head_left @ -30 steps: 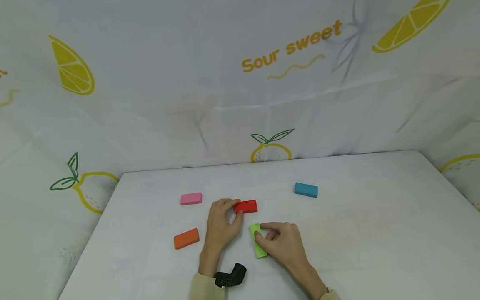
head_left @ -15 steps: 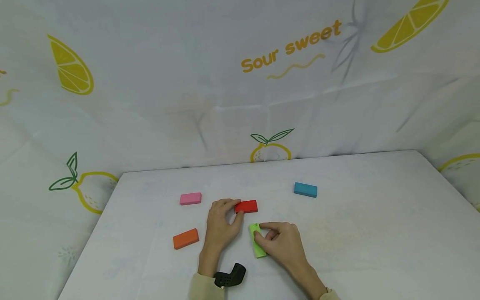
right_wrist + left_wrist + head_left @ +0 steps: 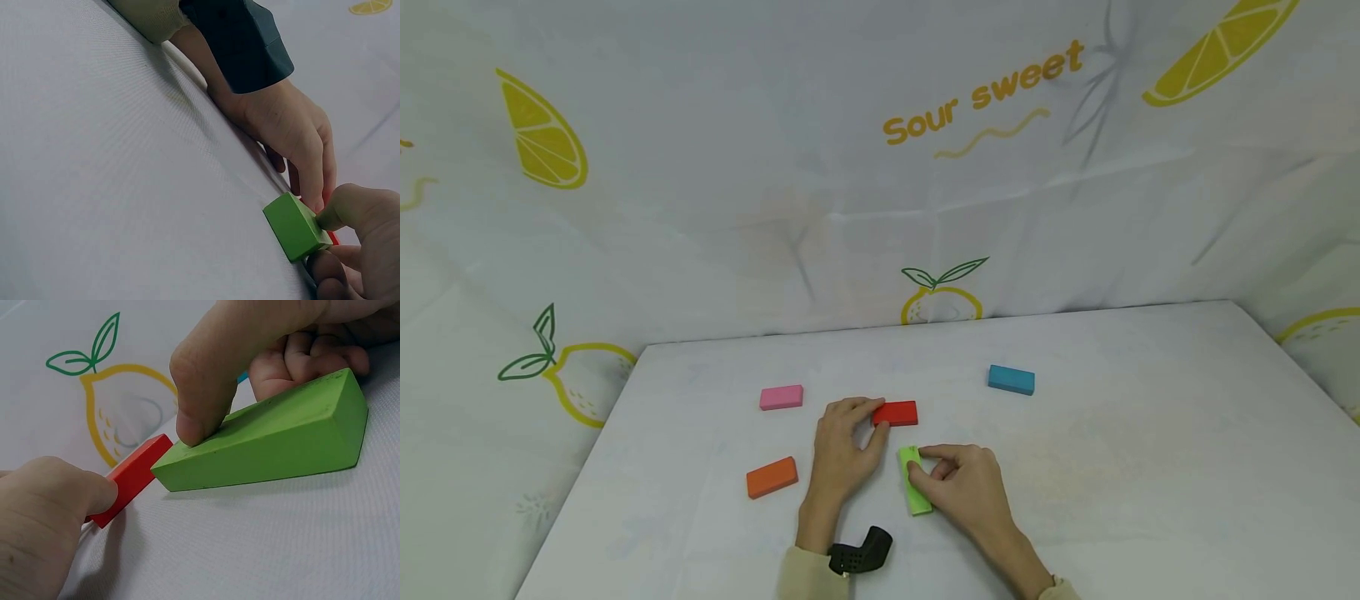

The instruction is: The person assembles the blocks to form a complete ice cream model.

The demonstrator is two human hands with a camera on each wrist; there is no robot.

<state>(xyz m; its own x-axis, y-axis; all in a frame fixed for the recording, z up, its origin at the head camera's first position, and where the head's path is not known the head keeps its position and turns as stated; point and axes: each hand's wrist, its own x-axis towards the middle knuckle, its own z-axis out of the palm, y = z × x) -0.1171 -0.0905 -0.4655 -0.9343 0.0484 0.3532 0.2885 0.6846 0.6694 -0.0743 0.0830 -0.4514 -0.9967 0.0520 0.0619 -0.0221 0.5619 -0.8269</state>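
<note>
My left hand (image 3: 841, 450) pinches the left end of a red block (image 3: 898, 413) between thumb and a finger. The block lies flat on the white table. Just nearer and to the right is a light green block (image 3: 913, 492), lying lengthwise away from me. My right hand (image 3: 962, 483) grips it, thumb on its top near the left side and index finger at its far right corner. The left wrist view shows the green block (image 3: 269, 437) close up, with a gap between its near face and the left thumb. In the right wrist view the red block is mostly hidden.
A pink block (image 3: 782, 397) and an orange block (image 3: 772, 477) lie to the left of my hands. Farther back on the right is a blue block (image 3: 1011, 379). A lemon-printed cloth (image 3: 700, 208) hangs behind the table (image 3: 1150, 467). A black wrist device (image 3: 861, 552) sits on my left wrist.
The red block has shifted very slightly to the right, with my left fingertips moving along with it. My right hand and the green block look almost unmoved.
</note>
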